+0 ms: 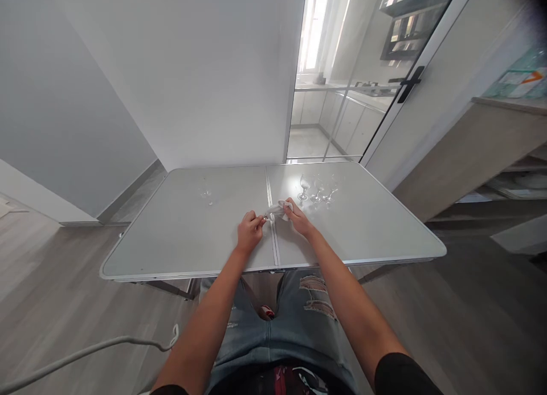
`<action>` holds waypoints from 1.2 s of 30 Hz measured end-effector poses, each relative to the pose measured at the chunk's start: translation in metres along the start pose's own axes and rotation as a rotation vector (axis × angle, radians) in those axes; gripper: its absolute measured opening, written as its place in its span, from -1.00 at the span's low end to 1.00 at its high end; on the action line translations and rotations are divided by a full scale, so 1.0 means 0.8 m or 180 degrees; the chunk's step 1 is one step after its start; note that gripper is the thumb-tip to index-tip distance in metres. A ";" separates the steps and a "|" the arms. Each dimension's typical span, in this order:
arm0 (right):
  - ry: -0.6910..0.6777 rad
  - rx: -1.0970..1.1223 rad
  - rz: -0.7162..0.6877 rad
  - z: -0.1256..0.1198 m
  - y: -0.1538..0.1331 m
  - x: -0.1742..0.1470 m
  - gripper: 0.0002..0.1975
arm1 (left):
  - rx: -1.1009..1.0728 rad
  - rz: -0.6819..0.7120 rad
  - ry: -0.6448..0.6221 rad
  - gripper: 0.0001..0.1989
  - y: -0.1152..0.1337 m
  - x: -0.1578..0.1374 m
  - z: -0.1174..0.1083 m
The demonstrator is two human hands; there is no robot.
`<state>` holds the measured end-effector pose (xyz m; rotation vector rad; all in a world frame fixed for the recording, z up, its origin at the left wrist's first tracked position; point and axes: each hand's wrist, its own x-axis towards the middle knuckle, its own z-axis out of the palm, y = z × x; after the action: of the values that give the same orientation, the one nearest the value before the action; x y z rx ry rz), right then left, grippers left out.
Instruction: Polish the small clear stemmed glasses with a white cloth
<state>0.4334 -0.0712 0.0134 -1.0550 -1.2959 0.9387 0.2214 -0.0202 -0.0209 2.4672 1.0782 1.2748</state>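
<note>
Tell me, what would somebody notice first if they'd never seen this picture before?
Probably the two bare hands in the middle: the left hand holds what looks like a tilted clear glass, and the right hand presses a whitish cloth against it. Next come the shiny stemmed glasses clustered on the right half of the pale table, with a lone glass on the left half.

View from head height (fairly near), forward and down across the table (188, 235) toward a wall (213, 76).
</note>
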 end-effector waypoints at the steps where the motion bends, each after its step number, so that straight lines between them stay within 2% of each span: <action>1: -0.0055 -0.0154 0.0012 -0.001 -0.002 0.003 -0.63 | 0.0040 0.0001 -0.0007 -0.76 0.000 -0.001 0.000; 5: -0.0248 -0.0297 0.0094 -0.006 -0.010 0.013 -0.60 | 0.0068 -0.0043 0.0012 -0.77 0.000 -0.003 -0.001; 9: -0.0362 0.0182 0.0221 -0.014 -0.014 0.013 -0.60 | -0.0175 -0.0074 -0.0002 -0.79 0.003 -0.003 -0.004; 11: -0.0229 0.0556 0.0290 -0.016 -0.010 0.011 -0.62 | -0.0288 -0.0084 -0.0032 -0.79 0.004 -0.003 -0.005; 15: 0.0506 0.1057 0.0218 -0.015 0.006 0.008 -0.69 | -0.0406 -0.0124 -0.0049 -0.78 0.004 -0.001 -0.005; 17: 0.0690 0.1173 0.0178 -0.012 0.012 0.006 -0.70 | -0.0466 -0.0107 -0.0043 -0.77 0.003 0.000 -0.006; 23: 0.0381 0.1366 0.0335 -0.008 0.002 -0.002 -0.67 | -0.0460 -0.0086 -0.0005 -0.76 0.003 0.000 -0.005; 26: 0.0146 0.1015 0.0368 -0.009 -0.008 -0.003 -0.65 | -0.0369 -0.0008 -0.0037 -0.77 0.002 -0.001 -0.004; 33: -0.1122 -0.1085 -0.0129 -0.037 -0.037 0.005 -0.65 | -0.0590 0.0055 0.0015 -0.78 0.002 0.001 -0.008; 36: -0.1317 -0.1672 -0.0244 -0.049 -0.043 0.006 -0.72 | -0.0696 0.0080 -0.0097 -0.77 0.004 0.003 -0.010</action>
<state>0.4716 -0.0787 0.0489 -1.2326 -1.9860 0.7992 0.2179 -0.0220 -0.0130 2.3359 0.8529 1.2827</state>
